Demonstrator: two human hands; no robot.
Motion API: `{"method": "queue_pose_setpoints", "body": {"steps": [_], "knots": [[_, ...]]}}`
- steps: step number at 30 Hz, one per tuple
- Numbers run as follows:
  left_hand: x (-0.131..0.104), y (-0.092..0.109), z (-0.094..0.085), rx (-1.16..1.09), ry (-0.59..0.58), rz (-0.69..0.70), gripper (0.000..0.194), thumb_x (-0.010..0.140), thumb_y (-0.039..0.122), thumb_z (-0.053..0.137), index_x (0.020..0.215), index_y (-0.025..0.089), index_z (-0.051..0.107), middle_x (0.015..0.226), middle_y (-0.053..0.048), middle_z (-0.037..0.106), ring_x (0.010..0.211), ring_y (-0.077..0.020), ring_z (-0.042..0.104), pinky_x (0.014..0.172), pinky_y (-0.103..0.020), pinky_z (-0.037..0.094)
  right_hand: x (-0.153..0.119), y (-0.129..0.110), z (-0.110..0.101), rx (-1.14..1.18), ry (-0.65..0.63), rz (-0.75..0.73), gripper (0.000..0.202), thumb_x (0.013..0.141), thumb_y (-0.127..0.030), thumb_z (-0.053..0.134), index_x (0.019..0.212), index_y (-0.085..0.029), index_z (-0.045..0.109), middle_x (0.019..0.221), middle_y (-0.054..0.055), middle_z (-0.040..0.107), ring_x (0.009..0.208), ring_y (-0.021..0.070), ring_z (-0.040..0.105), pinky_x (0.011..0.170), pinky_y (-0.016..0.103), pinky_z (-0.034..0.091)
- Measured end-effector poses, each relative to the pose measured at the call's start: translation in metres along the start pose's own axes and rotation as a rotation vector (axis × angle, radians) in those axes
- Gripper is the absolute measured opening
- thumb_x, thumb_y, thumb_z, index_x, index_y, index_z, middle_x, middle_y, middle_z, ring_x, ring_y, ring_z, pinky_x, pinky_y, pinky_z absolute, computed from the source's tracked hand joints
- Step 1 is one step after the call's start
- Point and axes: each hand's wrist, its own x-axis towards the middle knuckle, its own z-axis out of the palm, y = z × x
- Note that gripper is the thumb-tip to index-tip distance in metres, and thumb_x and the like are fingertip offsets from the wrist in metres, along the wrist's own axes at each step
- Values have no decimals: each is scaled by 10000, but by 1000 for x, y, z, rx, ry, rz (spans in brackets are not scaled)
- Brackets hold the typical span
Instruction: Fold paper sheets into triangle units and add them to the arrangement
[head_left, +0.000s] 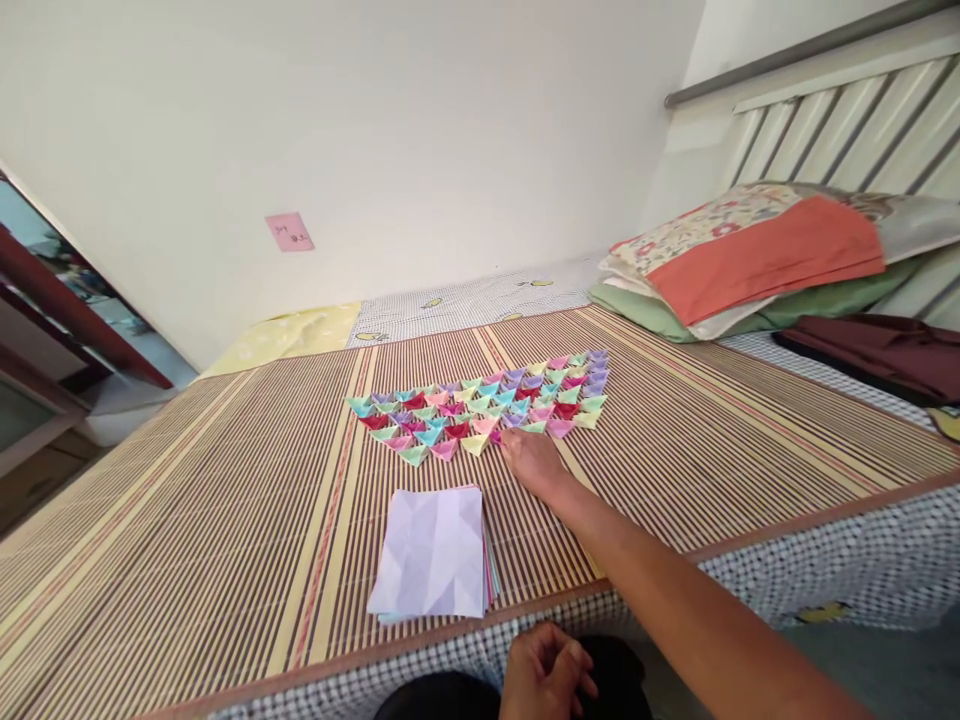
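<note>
Rows of small folded paper boats (480, 405) in pink, red, green, yellow, blue and purple stand close together on the striped mat. My right hand (534, 462) reaches to the front row, its fingertips pinched on a magenta paper boat (496, 437) that they partly cover. Low in the view, my left hand (541, 672) rests near my lap with its fingers curled in and nothing visible in them. Between me and the boats lies a stack of creased square paper sheets (431, 555), a pale lilac one on top and coloured edges showing at the right.
The striped bamboo mat (225, 520) covers a bed, with a checked sheet (847, 565) hanging at its front edge. Pillows (772, 250) and dark folded cloth (885, 355) lie at the right by a white headboard (862, 125). A pink note (289, 232) is on the wall.
</note>
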Motion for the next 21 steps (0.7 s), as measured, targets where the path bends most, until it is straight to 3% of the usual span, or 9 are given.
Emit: {"method": "queue_pose_setpoints", "body": {"steps": [9, 14, 21], "knots": [[0, 0, 5, -27, 10, -2, 370, 768, 533, 732, 713, 180, 638, 594, -24, 653, 463, -116, 442, 505, -268, 339, 0, -24, -17, 35, 134, -116, 325, 1019, -315, 644, 1314, -181, 621, 1298, 101, 656, 1054, 236, 692, 876, 431, 608], [-1, 1, 5, -32, 14, -8, 355, 771, 517, 729, 694, 185, 631, 587, -24, 648, 477, -122, 457, 520, -271, 363, 14, -41, -16, -18, 106, -188, 284, 1018, -317, 645, 1265, -177, 651, 1291, 103, 665, 1077, 239, 686, 911, 444, 595], [0, -3, 5, -30, 6, -9, 351, 789, 505, 723, 705, 173, 644, 600, -36, 670, 463, -114, 451, 496, -262, 334, 26, -46, -14, -106, 54, -212, 304, 1015, -324, 650, 1281, -178, 646, 1311, 110, 656, 1102, 249, 678, 931, 458, 587]]}}
